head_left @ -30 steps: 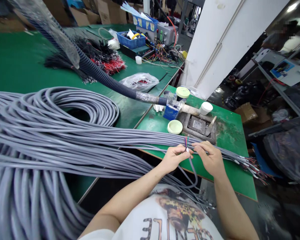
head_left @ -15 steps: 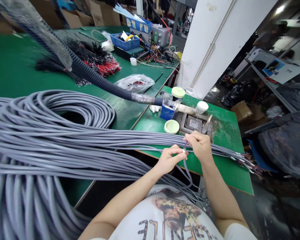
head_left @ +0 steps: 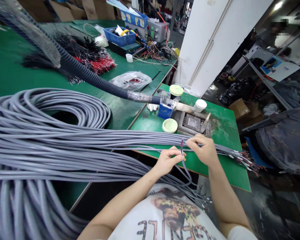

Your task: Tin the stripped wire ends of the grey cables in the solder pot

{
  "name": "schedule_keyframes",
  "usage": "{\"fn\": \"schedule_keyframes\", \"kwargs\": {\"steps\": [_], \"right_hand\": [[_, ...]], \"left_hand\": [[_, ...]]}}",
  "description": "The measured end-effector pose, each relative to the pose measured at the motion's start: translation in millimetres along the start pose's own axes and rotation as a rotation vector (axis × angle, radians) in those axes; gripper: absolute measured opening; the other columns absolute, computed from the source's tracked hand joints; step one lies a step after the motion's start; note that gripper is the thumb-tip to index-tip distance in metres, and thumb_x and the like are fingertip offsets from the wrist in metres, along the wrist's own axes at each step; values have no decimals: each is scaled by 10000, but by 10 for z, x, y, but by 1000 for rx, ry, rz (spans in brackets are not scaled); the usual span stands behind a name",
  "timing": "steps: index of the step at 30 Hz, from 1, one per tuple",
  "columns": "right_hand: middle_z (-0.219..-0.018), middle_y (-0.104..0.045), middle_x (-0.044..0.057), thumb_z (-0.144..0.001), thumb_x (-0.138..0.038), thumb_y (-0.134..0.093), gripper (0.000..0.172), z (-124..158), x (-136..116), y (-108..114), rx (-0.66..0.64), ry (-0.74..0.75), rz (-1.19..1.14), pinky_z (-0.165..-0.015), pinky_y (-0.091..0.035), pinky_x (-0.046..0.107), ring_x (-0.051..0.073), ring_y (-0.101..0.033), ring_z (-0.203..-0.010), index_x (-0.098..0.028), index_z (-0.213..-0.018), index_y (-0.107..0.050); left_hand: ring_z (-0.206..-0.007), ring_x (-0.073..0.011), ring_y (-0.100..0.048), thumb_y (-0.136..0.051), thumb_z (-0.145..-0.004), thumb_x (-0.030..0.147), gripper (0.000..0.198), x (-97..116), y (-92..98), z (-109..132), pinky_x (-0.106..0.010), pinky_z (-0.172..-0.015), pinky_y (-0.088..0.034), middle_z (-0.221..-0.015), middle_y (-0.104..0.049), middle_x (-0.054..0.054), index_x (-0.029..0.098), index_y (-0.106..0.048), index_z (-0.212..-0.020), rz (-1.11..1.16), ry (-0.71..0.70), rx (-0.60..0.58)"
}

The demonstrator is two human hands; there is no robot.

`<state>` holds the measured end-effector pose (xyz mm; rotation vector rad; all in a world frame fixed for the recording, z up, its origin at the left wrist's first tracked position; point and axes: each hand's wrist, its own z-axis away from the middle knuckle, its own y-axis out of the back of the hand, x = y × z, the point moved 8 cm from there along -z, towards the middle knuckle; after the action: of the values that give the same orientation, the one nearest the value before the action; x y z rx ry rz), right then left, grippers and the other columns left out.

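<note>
Left hand (head_left: 168, 161) narrow, thumb and fingertips pinching one grey cable (head_left: 183, 165) just below its stripped end of thin coloured wires (head_left: 182, 146). Right hand (head_left: 202, 150) narrow as well, at 3 o'clock from the left hand, fingers curled over a long bundle of grey cables (head_left: 65, 141), tips just beside those wires. Bundle running across a green workbench (head_left: 222, 166), its coils at 9 o'clock. At 12 o'clock, a pale green lid (head_left: 169, 125) and a blue box (head_left: 165, 111); at 10 o'clock, black corrugated conduit (head_left: 90, 78).
</note>
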<state>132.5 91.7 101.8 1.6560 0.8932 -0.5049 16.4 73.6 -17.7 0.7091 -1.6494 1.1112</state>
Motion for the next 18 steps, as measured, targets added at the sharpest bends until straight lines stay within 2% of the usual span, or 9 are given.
{"fn": "schedule_keyframes", "kwargs": {"steps": [4, 10, 18], "right_hand": [[-546, -558, -14, -787, -262, -663, 237, 30, -138, -206, 28, 84, 117, -644, -380, 304, 128, -486, -588, -190, -565, -618], [-531, -535, -18, -838, -215, -601, 260, 89, -157, -183, 103, 145, 1, -625, -380, 302, 118, -453, -561, -194, -580, -611], [-585, -583, -14, -827, -180, -607, 198, 228, -51, -105, 172, 152, -109, -620, -398, 300, 120, -487, -573, -201, -637, -658]], "left_hand": [[-769, -157, -574, -689, -780, 292, 148, 41, 2, -18, -289, -779, -438, -753, -650, -49, 166, -752, -733, -31, -41, 1], [-748, -153, -565, -684, -781, 324, 182, 12, 75, -13, -276, -752, -429, -743, -660, -46, 163, -755, -734, 0, 4, 64], [-627, -121, -581, -736, -728, 373, 246, -214, 14, 32, -246, -666, -447, -672, -689, -44, 143, -751, -814, 355, 198, 60]]}}
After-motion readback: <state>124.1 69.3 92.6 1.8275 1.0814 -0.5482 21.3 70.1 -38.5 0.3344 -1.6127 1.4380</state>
